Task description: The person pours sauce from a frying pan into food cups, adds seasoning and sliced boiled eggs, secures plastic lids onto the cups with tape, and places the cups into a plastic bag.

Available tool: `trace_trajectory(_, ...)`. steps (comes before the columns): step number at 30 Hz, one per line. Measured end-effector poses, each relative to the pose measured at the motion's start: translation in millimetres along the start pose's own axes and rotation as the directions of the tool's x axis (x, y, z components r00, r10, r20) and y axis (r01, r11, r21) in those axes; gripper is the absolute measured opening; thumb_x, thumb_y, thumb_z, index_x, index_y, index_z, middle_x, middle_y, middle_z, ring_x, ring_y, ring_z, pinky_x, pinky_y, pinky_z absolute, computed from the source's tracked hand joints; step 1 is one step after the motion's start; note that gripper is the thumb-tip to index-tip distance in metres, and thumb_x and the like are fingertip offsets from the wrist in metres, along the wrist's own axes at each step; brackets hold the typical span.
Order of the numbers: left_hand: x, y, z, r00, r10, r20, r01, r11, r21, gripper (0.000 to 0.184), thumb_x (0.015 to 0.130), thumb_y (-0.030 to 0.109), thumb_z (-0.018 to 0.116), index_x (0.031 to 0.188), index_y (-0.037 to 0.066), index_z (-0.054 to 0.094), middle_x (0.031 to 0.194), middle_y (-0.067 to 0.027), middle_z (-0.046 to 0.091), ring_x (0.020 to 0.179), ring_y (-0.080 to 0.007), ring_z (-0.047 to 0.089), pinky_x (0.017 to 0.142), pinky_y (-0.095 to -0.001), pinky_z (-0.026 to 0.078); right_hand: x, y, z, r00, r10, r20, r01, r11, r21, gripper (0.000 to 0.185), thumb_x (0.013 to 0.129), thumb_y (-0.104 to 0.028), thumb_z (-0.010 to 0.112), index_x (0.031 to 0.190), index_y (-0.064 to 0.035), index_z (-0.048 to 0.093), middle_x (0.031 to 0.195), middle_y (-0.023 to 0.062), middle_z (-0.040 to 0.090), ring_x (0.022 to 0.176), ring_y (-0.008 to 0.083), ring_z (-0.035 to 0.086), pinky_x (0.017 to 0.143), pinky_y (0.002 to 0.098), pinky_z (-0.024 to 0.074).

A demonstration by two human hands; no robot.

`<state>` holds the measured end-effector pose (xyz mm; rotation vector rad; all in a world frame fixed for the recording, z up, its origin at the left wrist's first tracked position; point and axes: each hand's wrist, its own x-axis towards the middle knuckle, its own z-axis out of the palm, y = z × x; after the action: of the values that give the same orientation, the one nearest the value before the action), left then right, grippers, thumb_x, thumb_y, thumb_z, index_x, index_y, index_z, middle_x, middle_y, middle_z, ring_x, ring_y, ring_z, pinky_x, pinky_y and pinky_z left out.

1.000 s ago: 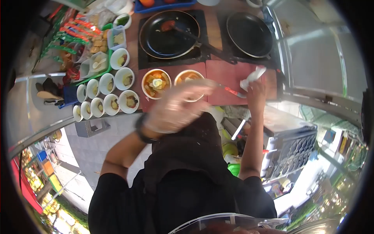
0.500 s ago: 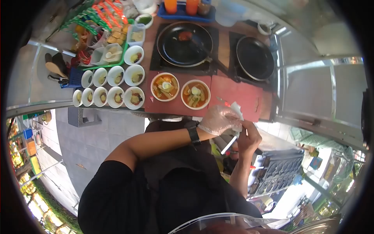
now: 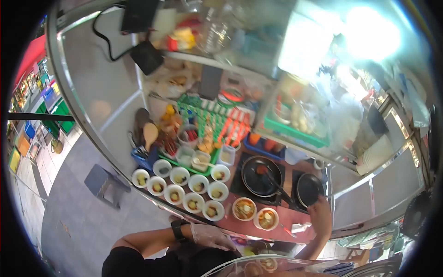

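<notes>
My left hand point(image 3: 213, 236), in a clear plastic glove with a dark watch at the wrist, is low by the counter's front edge. Its fingers stretch loosely to the right with nothing visible in them. My bare right hand point(image 3: 319, 213) reaches to the near edge of the small black frying pan point(image 3: 308, 188); its fingers are blurred, so a grip is unclear. A crumpled white tissue point(image 3: 301, 227) rests on the red board point(image 3: 233, 222) beside a red-handled tool point(image 3: 288, 231). Two bowls of orange-red soup, the left bowl point(image 3: 244, 209) and the right bowl point(image 3: 266, 219), stand left of it.
Rows of white bowls point(image 3: 193, 202) with food portions fill the counter's left. Behind the soups is a large frying pan point(image 3: 261, 177) with a utensil in it. A green tray point(image 3: 212, 170) holds containers. An overhead shelf carries another green tray point(image 3: 297, 131).
My hands have parted: the right moved out to the small pan, the left drew back left. The white tissue they held now lies on the red board. My view has tilted up.
</notes>
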<state>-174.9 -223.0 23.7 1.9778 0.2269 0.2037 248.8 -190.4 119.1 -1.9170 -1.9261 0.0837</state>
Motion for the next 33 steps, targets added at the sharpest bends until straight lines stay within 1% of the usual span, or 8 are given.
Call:
trace_trajectory(3, -41, 4, -34, 0.983, 0.022, -0.185, -0.007, 0.997, 0.080, 0.039, 0.105, 0.034, 0.066, 0.134, 0.008, 0.065, 0.106, -0.0159, 0.074, 0.099, -0.0307, 0.072, 0.091, -0.0423, 0.055, 60, -194, -58, 0.888, -0.417, -0.193, 0.441, 0.892, 0.102, 0.032, 0.075, -0.001, 0.083, 0.103, -0.0025, 0.068, 0.138, 0.0188, 0.061, 0.130, 0.0420, 0.058, 0.109, 0.0484, 0.0469)
trace_trajectory(6, -76, 36, -124, 0.847, 0.133, -0.514, 0.074, 0.929, 0.362, 0.019, 0.093, 0.024, 0.077, 0.103, 0.008, 0.071, 0.103, -0.0100, 0.068, 0.103, -0.0300, 0.067, 0.089, -0.0423, 0.054, 155, -337, -77, 0.490, -0.789, -0.371, 0.847, 0.531, -0.010, 0.043, 0.081, -0.007, 0.082, 0.121, -0.0030, 0.067, 0.135, 0.0156, 0.062, 0.120, 0.0389, 0.062, 0.103, 0.0469, 0.0510)
trace_trajectory(10, -90, 131, -270, 0.272, 0.585, -0.764, 0.224, 0.734, 0.642, 0.029, 0.086, 0.028, 0.085, 0.096, 0.007, 0.069, 0.105, -0.0100, 0.066, 0.093, -0.0278, 0.068, 0.081, -0.0393, 0.055, 333, -492, -70, 0.440, -0.639, -0.631, 0.834, 0.551, 0.023, 0.024, 0.086, -0.015, 0.076, 0.109, -0.0062, 0.078, 0.118, 0.0215, 0.074, 0.113, 0.0340, 0.072, 0.097, 0.0484, 0.0554)
trace_trajectory(12, -88, 149, -350, 0.086, 0.821, -0.564, 0.335, 0.510, 0.793, 0.039, 0.086, 0.029, 0.084, 0.110, 0.005, 0.066, 0.109, -0.0135, 0.067, 0.092, -0.0284, 0.071, 0.077, -0.0390, 0.056, 404, -517, -72, 0.536, -0.697, -0.477, 0.728, 0.667, -0.158, 0.025, 0.084, -0.020, 0.081, 0.106, -0.0078, 0.081, 0.114, 0.0215, 0.076, 0.112, 0.0354, 0.073, 0.099, 0.0468, 0.0557)
trace_trajectory(16, -68, 148, -467, 0.207, 0.861, -0.465, 0.667, 0.224, 0.711, 0.055, 0.081, 0.027, 0.081, 0.127, 0.004, 0.059, 0.111, -0.0194, 0.068, 0.092, -0.0367, 0.072, 0.076, -0.0478, 0.057, 435, -548, -87, 0.778, -0.618, -0.111, 0.399, 0.623, -0.673, 0.035, 0.078, -0.030, 0.089, 0.105, -0.0078, 0.084, 0.109, 0.0204, 0.078, 0.110, 0.0355, 0.074, 0.100, 0.0437, 0.0560)
trace_trajectory(20, -53, 147, -530, 0.188, 0.840, -0.510, 0.510, 0.360, 0.781, 0.066, 0.076, 0.028, 0.077, 0.136, 0.011, 0.056, 0.122, -0.0282, 0.068, 0.095, -0.0455, 0.072, 0.079, -0.0554, 0.059, 474, -529, -70, 0.678, -0.703, -0.214, 0.450, 0.627, -0.636, 0.036, 0.077, -0.029, 0.090, 0.101, -0.0035, 0.082, 0.106, 0.0205, 0.079, 0.107, 0.0363, 0.076, 0.095, 0.0426, 0.0593)
trace_trajectory(24, -45, 149, -522, 0.241, 0.812, -0.531, 0.474, 0.379, 0.795, 0.078, 0.074, 0.023, 0.075, 0.147, 0.014, 0.048, 0.138, -0.0339, 0.061, 0.105, -0.0475, 0.071, 0.083, -0.0558, 0.060, 440, -539, -77, 0.799, -0.492, -0.347, 0.346, 0.847, -0.404, 0.034, 0.076, -0.023, 0.087, 0.102, -0.0021, 0.081, 0.107, 0.0218, 0.079, 0.110, 0.0367, 0.076, 0.094, 0.0451, 0.0606)
trace_trajectory(33, -56, 167, -524, 0.347, 0.564, -0.749, 0.651, 0.430, 0.626, 0.082, 0.077, 0.019, 0.070, 0.155, 0.014, 0.047, 0.158, -0.0324, 0.047, 0.128, -0.0507, 0.061, 0.100, -0.0534, 0.058, 413, -534, -60, 0.741, -0.326, -0.587, 0.416, 0.909, 0.021, 0.029, 0.076, -0.021, 0.080, 0.098, -0.0006, 0.080, 0.102, 0.0256, 0.077, 0.098, 0.0416, 0.076, 0.088, 0.0487, 0.0619)
